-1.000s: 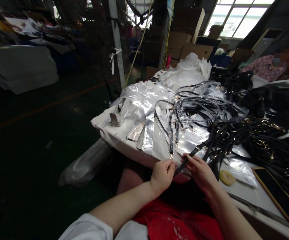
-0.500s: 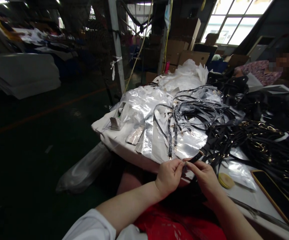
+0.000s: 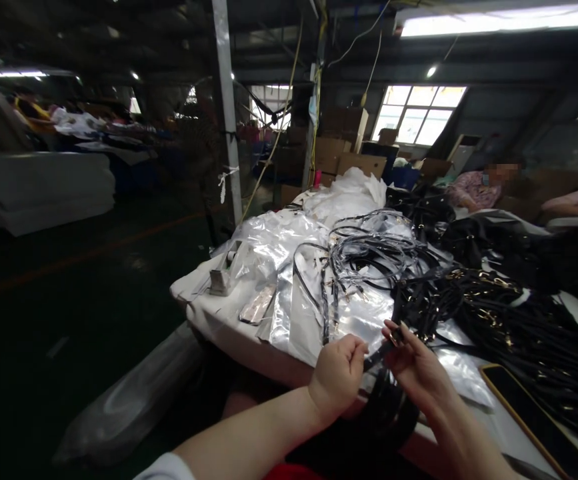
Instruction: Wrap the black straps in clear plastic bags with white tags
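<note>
My left hand [image 3: 339,373] is closed in a pinch on one end of a black strap [image 3: 375,359] at the near edge of the table. My right hand [image 3: 416,370] grips the same strap a little to the right, near a gold buckle. The strap loops down below my hands into a dark coil [image 3: 389,410] over my lap. Beyond my hands lie clear plastic bags [image 3: 319,307] holding more black straps.
A large heap of black straps with gold clasps [image 3: 509,320] covers the right of the white table [image 3: 229,327]. A phone [image 3: 523,410] lies at the near right. A tape dispenser [image 3: 220,280] stands at the left corner. Another person [image 3: 473,187] sits at the far right. Dark floor lies to the left.
The camera has tilted upward, so the table and hands sit lower in the picture. My hands have kept the strap, and my right hand has slid toward the buckle.
</note>
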Demonstrator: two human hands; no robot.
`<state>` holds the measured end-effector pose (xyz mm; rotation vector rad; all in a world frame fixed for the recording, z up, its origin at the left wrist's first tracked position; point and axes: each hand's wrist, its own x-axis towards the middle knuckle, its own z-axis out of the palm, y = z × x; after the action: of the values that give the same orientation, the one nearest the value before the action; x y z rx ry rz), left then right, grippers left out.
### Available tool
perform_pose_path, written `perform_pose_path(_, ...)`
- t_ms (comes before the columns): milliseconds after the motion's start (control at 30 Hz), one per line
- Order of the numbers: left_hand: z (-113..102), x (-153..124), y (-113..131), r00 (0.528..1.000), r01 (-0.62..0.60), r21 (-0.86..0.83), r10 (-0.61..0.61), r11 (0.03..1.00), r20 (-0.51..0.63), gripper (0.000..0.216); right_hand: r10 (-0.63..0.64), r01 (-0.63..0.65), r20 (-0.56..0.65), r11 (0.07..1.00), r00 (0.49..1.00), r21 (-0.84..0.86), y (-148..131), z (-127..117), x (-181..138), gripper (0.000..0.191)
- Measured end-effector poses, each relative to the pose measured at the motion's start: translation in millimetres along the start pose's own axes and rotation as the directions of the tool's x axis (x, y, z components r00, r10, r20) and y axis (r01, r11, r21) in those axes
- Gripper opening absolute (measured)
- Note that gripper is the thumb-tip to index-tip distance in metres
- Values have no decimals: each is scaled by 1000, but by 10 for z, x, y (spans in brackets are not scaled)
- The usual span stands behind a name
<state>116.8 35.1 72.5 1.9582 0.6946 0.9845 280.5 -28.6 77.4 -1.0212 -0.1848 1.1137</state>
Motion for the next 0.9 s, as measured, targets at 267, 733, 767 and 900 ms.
perform_pose_path(267,113,-238,-217,993,100,66,-104,993,59,31,-189,188,0,977,982,-100,-60,-126,59,38)
perform_pose_path(733,267,-146,-61,930,352,-429,-258,832,261,39,-368,360,-121,929,922,-84,-290,144,76,41)
perform_pose_path(767,266,-146,-51,925,351,-448,-230,823,302,40,-375,366,-135,926,917,-90,-292,154,82,37)
perform_pose_path(900,239,-132,-20,915,342,-451,-182,824,361,45,-348,334,-70,929,935,-158,-121,247,-12,34)
